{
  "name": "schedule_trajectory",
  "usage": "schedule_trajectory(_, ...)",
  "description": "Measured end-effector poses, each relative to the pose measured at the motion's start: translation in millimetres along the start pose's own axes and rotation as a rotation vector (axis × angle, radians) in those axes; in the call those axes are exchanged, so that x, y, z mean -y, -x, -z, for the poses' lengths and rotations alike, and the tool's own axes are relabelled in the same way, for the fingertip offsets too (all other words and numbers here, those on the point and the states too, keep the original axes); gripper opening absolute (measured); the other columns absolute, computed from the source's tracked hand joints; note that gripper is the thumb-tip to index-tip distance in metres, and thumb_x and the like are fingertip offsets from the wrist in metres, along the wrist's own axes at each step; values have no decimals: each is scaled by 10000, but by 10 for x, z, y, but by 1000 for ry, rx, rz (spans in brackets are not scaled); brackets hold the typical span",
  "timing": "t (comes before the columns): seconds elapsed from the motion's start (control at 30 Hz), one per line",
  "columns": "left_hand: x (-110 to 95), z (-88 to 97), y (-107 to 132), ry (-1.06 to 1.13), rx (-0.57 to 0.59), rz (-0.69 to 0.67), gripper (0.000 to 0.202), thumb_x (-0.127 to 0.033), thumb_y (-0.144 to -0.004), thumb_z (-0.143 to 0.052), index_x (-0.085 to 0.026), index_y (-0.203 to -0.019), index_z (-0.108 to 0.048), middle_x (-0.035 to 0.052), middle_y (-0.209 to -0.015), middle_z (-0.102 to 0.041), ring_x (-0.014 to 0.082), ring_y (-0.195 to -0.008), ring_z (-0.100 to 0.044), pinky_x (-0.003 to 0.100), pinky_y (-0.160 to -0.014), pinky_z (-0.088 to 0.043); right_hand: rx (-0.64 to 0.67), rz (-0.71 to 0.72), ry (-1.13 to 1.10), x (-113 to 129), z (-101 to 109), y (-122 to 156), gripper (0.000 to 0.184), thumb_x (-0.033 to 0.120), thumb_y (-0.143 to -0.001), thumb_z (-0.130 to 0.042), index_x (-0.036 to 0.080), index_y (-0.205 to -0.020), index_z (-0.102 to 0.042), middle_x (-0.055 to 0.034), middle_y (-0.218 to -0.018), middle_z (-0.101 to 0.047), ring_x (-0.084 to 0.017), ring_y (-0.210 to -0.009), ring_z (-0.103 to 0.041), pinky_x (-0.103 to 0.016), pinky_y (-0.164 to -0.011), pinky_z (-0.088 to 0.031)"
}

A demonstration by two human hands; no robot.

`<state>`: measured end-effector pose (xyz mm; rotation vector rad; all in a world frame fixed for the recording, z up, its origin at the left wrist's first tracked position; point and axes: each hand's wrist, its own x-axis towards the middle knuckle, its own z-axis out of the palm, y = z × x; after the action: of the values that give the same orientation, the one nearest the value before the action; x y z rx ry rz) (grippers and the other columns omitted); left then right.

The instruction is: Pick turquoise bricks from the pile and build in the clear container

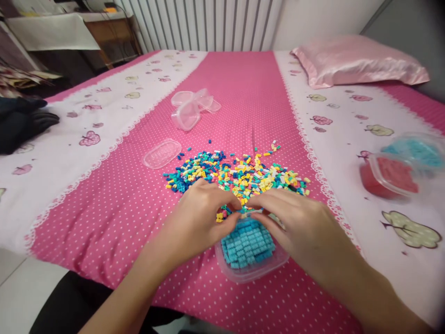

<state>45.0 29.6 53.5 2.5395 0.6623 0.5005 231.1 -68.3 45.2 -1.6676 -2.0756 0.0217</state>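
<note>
A pile of small bricks (239,174) in blue, yellow, teal, white and pink lies on the pink dotted bedspread (114,208). In front of it stands a clear plastic container (252,269) filled with light blue bricks (247,243). My left hand (200,218) and my right hand (295,225) hover over the container's far edge. Their fingertips meet at the near edge of the pile. Both hands are curled in a pinch; what the fingers hold is too small to make out.
Clear empty containers and lids (193,109) lie farther up the bed, with one oval lid (162,153) left of the pile. At the right sit a tub of red bricks (389,176) and one of light blue bricks (415,150). A pink pillow (358,60) lies at the far right.
</note>
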Motion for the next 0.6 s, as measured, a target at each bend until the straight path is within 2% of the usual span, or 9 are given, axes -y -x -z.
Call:
schedule_trajectory(0.1, -107, -47, -36, 31, 19, 48, 99, -154, -823, -649, -212, -833, -728, -21, -758, -727, 155, -713, -628, 319, -713, -425, -10, 2, -21, 2, 18, 27, 132, 141, -948, -587, 171, -918, -712, -38, -862, -746, -213, -772, -708, -337, -679, -515)
schedule_trajectory(0.2, -168, -133, -77, 47, 24, 76, 133, -123, -789, -640, -202, -816, -743, -13, -717, -717, 155, -677, -620, 311, -685, -417, 27, -5, -11, -31, 50, 74, 141, 135, -941, -575, 164, -947, -714, -51, -875, -748, -214, -752, -701, -336, -662, -503)
schedule_trajectory(0.27, -188, -197, -95, 41, 21, 86, 146, -127, -807, -619, -202, -812, -744, -10, -690, -702, 154, -654, -609, 318, -681, -402, 66, 3, 8, -58, 79, 96, 135, 146, -935, -580, 164, -965, -710, -54, -886, -748, -219, -754, -700, -333, -646, -496)
schedule_trajectory(0.37, -216, -271, -106, -11, 35, 100, 122, -188, -871, -622, -206, -830, -736, 10, -751, -712, 180, -725, -619, 363, -759, -392, 104, -2, 35, -76, 119, 92, 79, 166, -912, -619, 183, -870, -684, -32, -817, -725, -215, -727, -692, -314, -591, -459)
schedule_trajectory(0.47, -244, -311, -110, -73, 58, 114, 119, -253, -907, -633, -213, -849, -728, 27, -827, -728, 209, -806, -614, 417, -833, -355, 117, -18, 53, -65, 141, 68, 129, 143, -885, -629, 197, -768, -634, -5, -713, -673, -186, -650, -658, -294, -540, -397)
schedule_trajectory(0.6, -232, -315, -82, -68, 123, 103, 118, -256, -929, -621, -219, -874, -719, 7, -838, -726, 207, -828, -599, 425, -842, -308, 128, 8, 85, -45, 146, 65, 162, 130, -875, -589, 200, -730, -604, 7, -653, -629, -150, -571, -584, -293, -528, -348)
